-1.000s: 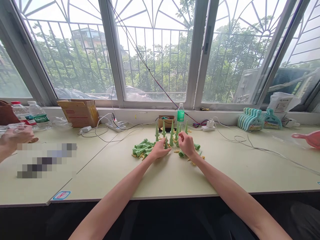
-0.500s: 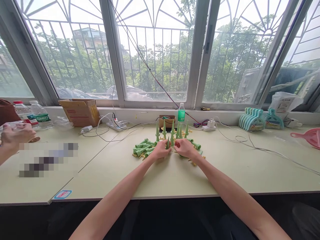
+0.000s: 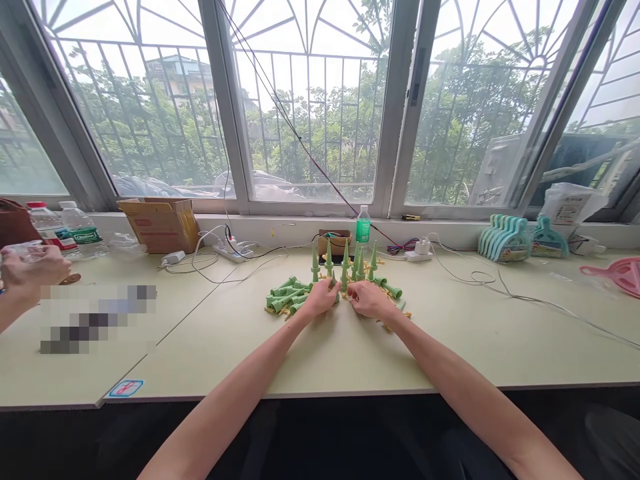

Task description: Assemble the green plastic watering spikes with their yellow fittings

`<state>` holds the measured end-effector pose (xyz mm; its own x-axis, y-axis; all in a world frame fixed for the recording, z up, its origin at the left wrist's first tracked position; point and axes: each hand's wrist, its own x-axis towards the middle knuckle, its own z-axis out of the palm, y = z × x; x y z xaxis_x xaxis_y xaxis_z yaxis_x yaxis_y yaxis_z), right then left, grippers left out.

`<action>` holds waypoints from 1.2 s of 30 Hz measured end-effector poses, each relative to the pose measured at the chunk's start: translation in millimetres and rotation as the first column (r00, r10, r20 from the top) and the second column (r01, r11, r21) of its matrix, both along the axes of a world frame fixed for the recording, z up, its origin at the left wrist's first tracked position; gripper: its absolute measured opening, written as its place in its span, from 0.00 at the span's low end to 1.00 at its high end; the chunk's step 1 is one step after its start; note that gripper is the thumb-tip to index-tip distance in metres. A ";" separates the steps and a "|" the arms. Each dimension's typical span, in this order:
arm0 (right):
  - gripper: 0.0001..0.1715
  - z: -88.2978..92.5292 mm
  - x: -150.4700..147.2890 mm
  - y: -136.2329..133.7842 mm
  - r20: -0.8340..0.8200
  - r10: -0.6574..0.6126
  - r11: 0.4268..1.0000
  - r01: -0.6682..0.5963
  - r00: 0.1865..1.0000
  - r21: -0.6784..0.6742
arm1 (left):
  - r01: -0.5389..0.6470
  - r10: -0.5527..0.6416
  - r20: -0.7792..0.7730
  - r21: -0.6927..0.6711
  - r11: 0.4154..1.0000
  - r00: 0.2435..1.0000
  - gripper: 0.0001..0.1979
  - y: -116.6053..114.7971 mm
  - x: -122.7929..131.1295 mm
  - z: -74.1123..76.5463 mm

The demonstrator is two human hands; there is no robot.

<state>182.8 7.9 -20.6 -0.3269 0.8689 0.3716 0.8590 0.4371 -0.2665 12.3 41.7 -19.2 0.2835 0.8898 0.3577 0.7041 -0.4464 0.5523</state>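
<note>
My left hand (image 3: 321, 299) is closed around a green cone-shaped plastic piece (image 3: 334, 275), whose pointed tip shows above the fingers. Just to its right is my right hand (image 3: 371, 299), its thumb and fingertips pinched together; whatever is between them is too small or hidden to name. Behind both hands several green spired pieces (image 3: 345, 260) stand upright on the table. A pile of loose green tubes (image 3: 285, 295) lies left of my left hand. Small yellow pieces (image 3: 409, 315) are scattered near my right hand, partly covered by it.
A green-labelled bottle (image 3: 363, 228) and a small cardboard box (image 3: 335, 244) stand behind the pieces. Power strips (image 3: 235, 251) and cables run along the window. Teal hangers (image 3: 504, 240) and a pink dustpan (image 3: 617, 275) are to the right. At the left is another person's hand (image 3: 37, 272).
My left hand has tilted or lowered the green cone slightly, so less of it shows. My right fingertips have shifted a little down and apart from the left hand.
</note>
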 end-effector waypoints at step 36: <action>0.04 2.5 -9.3 -0.1 -0.354 0.108 0.994 -0.095 0.929 0.053 | 0.167 -0.127 0.235 -0.158 0.973 0.964 0.26 -6.6 -3.6 2.8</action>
<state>173.5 7.8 -18.0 -0.2539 0.8227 0.5086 0.6612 0.5314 -0.5296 8.7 35.1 -16.4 0.3468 0.8984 0.2696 0.4884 -0.4183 0.7658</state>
